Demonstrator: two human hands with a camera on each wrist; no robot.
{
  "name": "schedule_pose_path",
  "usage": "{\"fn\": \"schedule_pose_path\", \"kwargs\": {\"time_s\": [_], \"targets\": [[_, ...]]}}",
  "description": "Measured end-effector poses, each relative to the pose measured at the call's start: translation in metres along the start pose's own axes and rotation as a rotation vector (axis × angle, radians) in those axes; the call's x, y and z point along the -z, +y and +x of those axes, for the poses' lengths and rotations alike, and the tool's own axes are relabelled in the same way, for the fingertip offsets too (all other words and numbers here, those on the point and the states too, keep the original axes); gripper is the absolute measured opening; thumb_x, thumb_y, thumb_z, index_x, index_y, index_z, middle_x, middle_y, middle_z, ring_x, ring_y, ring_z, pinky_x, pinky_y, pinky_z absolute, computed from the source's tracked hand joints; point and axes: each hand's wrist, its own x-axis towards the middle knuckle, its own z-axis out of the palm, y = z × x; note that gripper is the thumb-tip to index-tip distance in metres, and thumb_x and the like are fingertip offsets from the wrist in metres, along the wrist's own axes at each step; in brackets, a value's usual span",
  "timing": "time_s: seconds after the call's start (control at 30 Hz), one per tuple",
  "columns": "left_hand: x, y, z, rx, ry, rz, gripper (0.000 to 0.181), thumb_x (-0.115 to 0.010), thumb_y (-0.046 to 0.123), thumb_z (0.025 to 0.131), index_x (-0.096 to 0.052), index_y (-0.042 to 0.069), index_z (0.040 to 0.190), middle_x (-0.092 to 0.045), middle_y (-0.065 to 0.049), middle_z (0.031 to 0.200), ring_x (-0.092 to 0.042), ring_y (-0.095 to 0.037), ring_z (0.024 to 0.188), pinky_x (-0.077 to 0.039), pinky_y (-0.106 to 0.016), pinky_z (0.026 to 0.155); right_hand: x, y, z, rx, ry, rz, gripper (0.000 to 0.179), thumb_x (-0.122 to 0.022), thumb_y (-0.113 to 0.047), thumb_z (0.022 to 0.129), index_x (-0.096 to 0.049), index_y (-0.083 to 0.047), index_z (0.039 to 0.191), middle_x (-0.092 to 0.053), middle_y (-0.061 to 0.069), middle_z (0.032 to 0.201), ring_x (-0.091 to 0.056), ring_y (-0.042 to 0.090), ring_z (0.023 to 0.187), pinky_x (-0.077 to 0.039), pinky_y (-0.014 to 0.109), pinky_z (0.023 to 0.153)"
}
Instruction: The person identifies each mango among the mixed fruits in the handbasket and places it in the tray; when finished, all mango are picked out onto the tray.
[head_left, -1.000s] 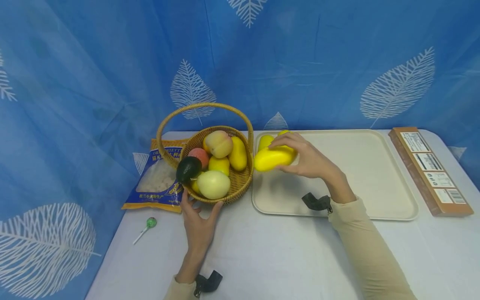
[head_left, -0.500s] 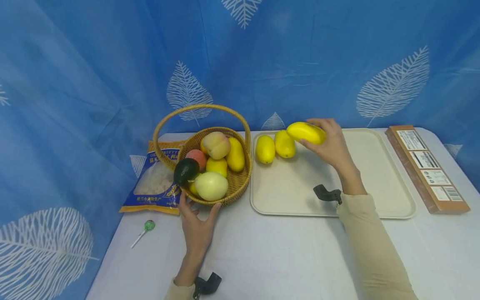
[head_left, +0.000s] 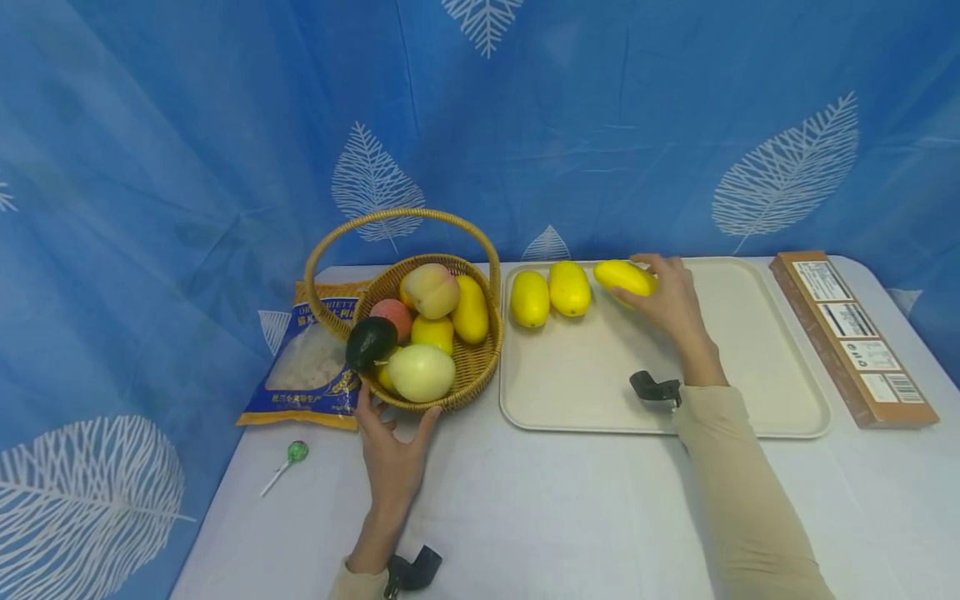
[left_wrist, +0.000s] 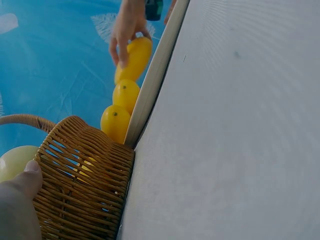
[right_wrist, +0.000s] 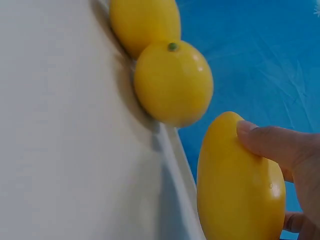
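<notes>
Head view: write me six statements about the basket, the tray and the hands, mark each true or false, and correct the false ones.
1. The right hand holds a yellow fruit. True.
2. The left hand is raised clear of the basket. False: it touches the basket's near side.
3. Two more yellow fruits lie side by side in the tray. True.
4. The dark green fruit lies in the tray. False: it is in the basket, at its left side.
5. The lollipop lies to the left of the left hand. True.
6. The brown box lies inside the tray. False: it lies outside, to the tray's right.
</notes>
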Motion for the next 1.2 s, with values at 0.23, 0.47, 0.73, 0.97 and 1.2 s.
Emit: {"fn": "schedule_pose_path", "kwargs": {"time_s": [0.23, 0.47, 0.73, 0.97, 1.2], "targets": [[0.000, 0.000, 0.000, -0.006, -0.001, -0.008, 0.104, -0.081, 0.035, 0.081, -0.013, 0.013, 0.156, -0.034, -0.019, 0.150, -0.048, -0.033, 0.125, -0.044, -0.044, 0.091, -0.009, 0.007, -0.002, -0.058, -0.091, -0.023, 0.060, -0.074, -0.039, 0.087, -0.054, -0.008, 0.135, -0.045, 0.028, 0.123, -0.040, 0.045, 0.113, -0.036, 0.058, 0.094], [0.000, 0.000, 0.000, -0.007, -0.004, 0.003, 0.104, -0.080, 0.035, 0.081, -0.012, 0.013, 0.156, -0.034, -0.019, 0.149, -0.048, -0.033, 0.125, -0.044, -0.043, 0.091, -0.004, 0.015, 0.000, -0.009, -0.278, -0.035, 0.072, -0.070, -0.034, 0.089, -0.038, -0.010, 0.149, -0.041, 0.030, 0.134, -0.035, 0.045, 0.122, -0.031, 0.064, 0.102], [0.001, 0.000, 0.000, 0.009, -0.004, 0.001, 0.104, -0.080, 0.036, 0.081, -0.013, 0.013, 0.156, -0.032, -0.018, 0.151, -0.048, -0.033, 0.125, -0.044, -0.043, 0.092, 0.001, 0.014, 0.000, -0.008, -0.363, -0.022, 0.079, -0.070, -0.032, 0.089, -0.030, -0.009, 0.154, -0.039, 0.031, 0.136, -0.041, 0.045, 0.122, -0.030, 0.065, 0.106], [0.000, -0.001, 0.000, -0.001, -0.001, 0.001, 0.104, -0.080, 0.035, 0.081, -0.012, 0.013, 0.156, -0.032, -0.018, 0.151, -0.047, -0.033, 0.125, -0.043, -0.044, 0.092, -0.004, 0.006, -0.001, -0.043, -0.298, -0.005, 0.078, -0.072, -0.030, 0.087, -0.033, -0.006, 0.151, -0.040, 0.032, 0.133, -0.040, 0.047, 0.121, -0.034, 0.064, 0.103], [0.000, -0.002, -0.001, 0.004, -0.004, 0.003, 0.104, -0.080, 0.037, 0.081, -0.011, 0.013, 0.156, -0.031, -0.018, 0.152, -0.047, -0.032, 0.126, -0.043, -0.042, 0.092, -0.012, 0.002, -0.001, -0.070, -0.272, 0.002, 0.085, -0.075, -0.035, 0.085, -0.031, -0.006, 0.151, -0.038, 0.033, 0.133, -0.040, 0.046, 0.121, -0.033, 0.064, 0.104]]}}
